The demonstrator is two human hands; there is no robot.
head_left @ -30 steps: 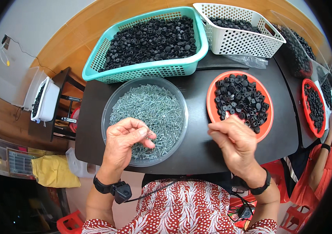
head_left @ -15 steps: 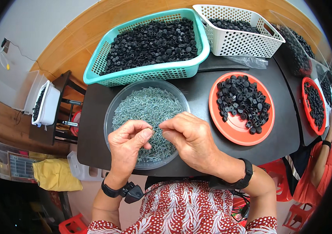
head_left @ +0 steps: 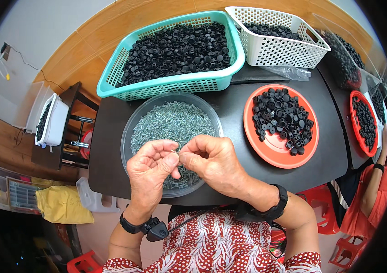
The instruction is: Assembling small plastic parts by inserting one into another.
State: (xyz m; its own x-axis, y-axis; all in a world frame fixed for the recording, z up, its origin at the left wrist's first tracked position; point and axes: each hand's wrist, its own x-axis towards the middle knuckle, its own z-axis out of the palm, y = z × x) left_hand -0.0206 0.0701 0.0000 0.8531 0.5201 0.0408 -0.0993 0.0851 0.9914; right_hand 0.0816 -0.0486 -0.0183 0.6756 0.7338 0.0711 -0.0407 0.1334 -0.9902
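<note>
Over the near part of a clear round tub (head_left: 217, 119) heaped with small silvery screws (head_left: 170, 120), my two hands meet at the fingertips. My left hand (head_left: 150, 170) is closed in a pinch, thumb against forefinger, with the other fingers curled. A tiny bit of something shows at its fingertips, too small to name. My right hand (head_left: 214, 161) is pinched too, its thumb and forefinger touching or almost touching the left ones. What it holds, if anything, is hidden. To the right, an orange-red plate (head_left: 275, 148) bears a pile of small black plastic caps (head_left: 282, 113).
Behind the tub stands a teal basket (head_left: 175, 88) full of black parts. A white perforated basket (head_left: 280, 50) of more parts is at its right. Another person's arm (head_left: 375, 182) is at the far right by a red tray (head_left: 355, 127). A white bin (head_left: 57, 123) stands at left.
My right hand has moved left and slightly down, so its fingertips now come up to those of my left hand. The gap between them has closed.
</note>
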